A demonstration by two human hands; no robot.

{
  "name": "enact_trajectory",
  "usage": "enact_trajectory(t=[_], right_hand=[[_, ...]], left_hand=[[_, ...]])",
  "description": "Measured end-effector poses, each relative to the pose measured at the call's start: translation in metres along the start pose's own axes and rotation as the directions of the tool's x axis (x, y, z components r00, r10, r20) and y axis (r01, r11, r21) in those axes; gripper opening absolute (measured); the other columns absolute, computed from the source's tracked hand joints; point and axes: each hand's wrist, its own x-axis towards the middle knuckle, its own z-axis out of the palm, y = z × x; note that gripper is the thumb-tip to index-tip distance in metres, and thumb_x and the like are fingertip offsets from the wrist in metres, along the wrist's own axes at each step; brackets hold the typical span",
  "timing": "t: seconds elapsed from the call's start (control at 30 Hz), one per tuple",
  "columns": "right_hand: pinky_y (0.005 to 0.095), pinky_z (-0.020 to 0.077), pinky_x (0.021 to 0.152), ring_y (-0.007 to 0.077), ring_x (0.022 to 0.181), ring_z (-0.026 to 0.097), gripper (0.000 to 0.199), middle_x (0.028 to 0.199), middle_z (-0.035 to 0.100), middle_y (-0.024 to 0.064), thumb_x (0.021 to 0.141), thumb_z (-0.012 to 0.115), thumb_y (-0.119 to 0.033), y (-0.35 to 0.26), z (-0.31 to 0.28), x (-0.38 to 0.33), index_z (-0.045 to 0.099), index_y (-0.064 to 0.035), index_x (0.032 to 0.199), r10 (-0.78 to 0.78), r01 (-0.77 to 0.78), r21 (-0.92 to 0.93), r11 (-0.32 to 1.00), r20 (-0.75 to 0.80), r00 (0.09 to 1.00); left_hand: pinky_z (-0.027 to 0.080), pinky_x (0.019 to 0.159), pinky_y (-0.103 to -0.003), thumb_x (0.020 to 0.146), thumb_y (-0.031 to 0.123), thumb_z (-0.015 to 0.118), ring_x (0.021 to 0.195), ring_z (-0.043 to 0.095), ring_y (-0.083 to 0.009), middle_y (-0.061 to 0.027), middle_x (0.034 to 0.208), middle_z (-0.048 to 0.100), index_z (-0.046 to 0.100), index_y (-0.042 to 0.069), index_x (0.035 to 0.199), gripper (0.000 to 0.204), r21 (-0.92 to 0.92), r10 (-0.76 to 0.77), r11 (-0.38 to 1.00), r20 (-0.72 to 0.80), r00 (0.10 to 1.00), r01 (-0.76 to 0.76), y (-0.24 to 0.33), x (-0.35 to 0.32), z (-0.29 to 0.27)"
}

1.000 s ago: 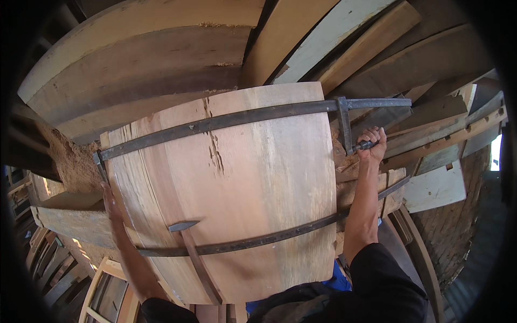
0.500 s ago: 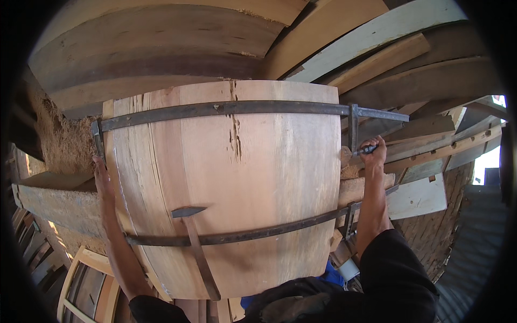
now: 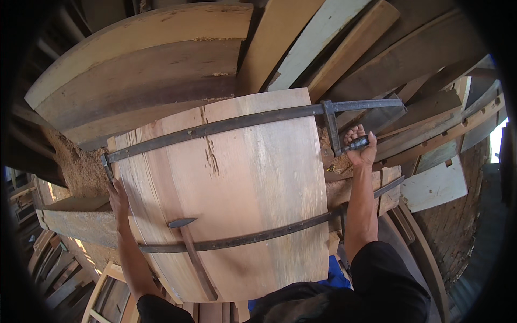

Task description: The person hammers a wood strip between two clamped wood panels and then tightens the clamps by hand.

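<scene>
Two bar clamps (image 3: 253,121) span the wood panel (image 3: 226,194) at frame centre, now tilted up rightward; right hand (image 3: 361,148) grips the upper clamp's handle (image 3: 356,144), left hand (image 3: 117,196) steadies the panel's left edge.

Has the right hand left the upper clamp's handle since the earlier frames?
No. The right hand stays wrapped on the upper bar clamp's handle beside the panel's right edge, same as before.
</scene>
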Motion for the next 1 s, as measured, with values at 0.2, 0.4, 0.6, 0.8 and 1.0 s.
enact_trajectory(t=[0.2, 0.4, 0.6, 0.8, 1.0], right_hand=[[0.0329, 0.0482, 0.072, 0.0142, 0.071, 0.052, 0.017, 0.075, 0.052, -0.0019, 0.089, 0.061, -0.022, -0.005, -0.022, 0.026, 0.06, -0.0058, 0.093, -0.035, -0.08, 0.319, 0.944, 0.338, 0.94], [0.0293, 0.0401, 0.059, 0.0081, 0.056, 0.042, 0.019, 0.06, 0.043, -0.0085, 0.095, 0.055, -0.02, -0.008, -0.017, 0.02, 0.053, -0.0107, 0.078, -0.007, -0.084, 0.312, 0.946, 0.278, 0.96], [0.0289, 0.041, 0.055, 0.0085, 0.054, 0.044, 0.026, 0.06, 0.043, -0.0079, 0.095, 0.054, -0.021, -0.015, -0.015, 0.017, 0.046, -0.0151, 0.071, 0.006, -0.014, 0.151, 0.988, 0.054, 0.999], [0.0284, 0.0417, 0.052, 0.0083, 0.051, 0.044, 0.025, 0.061, 0.043, -0.007, 0.096, 0.052, -0.02, -0.018, -0.004, 0.019, 0.045, -0.0164, 0.073, -0.075, 0.057, -0.086, 0.995, -0.217, 0.973], [0.0299, 0.0432, 0.053, 0.009, 0.053, 0.047, 0.02, 0.063, 0.046, -0.0056, 0.096, 0.052, -0.021, -0.017, -0.002, 0.019, 0.046, -0.0155, 0.078, -0.104, 0.065, -0.138, 0.988, -0.294, 0.95]], left_hand=[[0.027, 0.115, -0.042, 0.099, 0.064, 0.019, 0.141, 0.032, -0.04, -0.0273, 0.152, 0.031, 0.028, -0.003, 0.149, 0.084, -0.063, -0.016, 0.998, -0.198, 0.98, 0.004, -0.01, 0.015, 0.022], [0.025, 0.116, -0.04, 0.101, 0.058, 0.016, 0.143, 0.029, -0.0365, -0.0251, 0.155, 0.025, 0.025, -0.005, 0.149, 0.08, -0.104, 0.023, 0.993, -0.26, 0.965, -0.052, -0.046, 0.031, 0.017], [0.016, 0.119, -0.038, 0.101, 0.061, 0.015, 0.146, 0.02, -0.0352, -0.0257, 0.157, 0.019, 0.021, -0.01, 0.148, 0.085, -0.201, 0.105, 0.967, -0.246, 0.964, -0.156, -0.041, 0.024, 0.023], [0.023, 0.117, -0.042, 0.098, 0.065, 0.013, 0.144, 0.026, -0.038, -0.0246, 0.155, 0.025, 0.021, -0.004, 0.15, 0.087, -0.236, 0.103, 0.956, -0.293, 0.951, -0.176, -0.017, 0.007, 0.028], [0.026, 0.115, -0.043, 0.093, 0.075, 0.019, 0.141, 0.03, -0.0397, -0.0262, 0.152, 0.03, 0.029, -0.004, 0.149, 0.097, -0.327, -0.09, 0.945, -0.177, 0.98, 0.027, 0.003, 0.0, 0.018]])
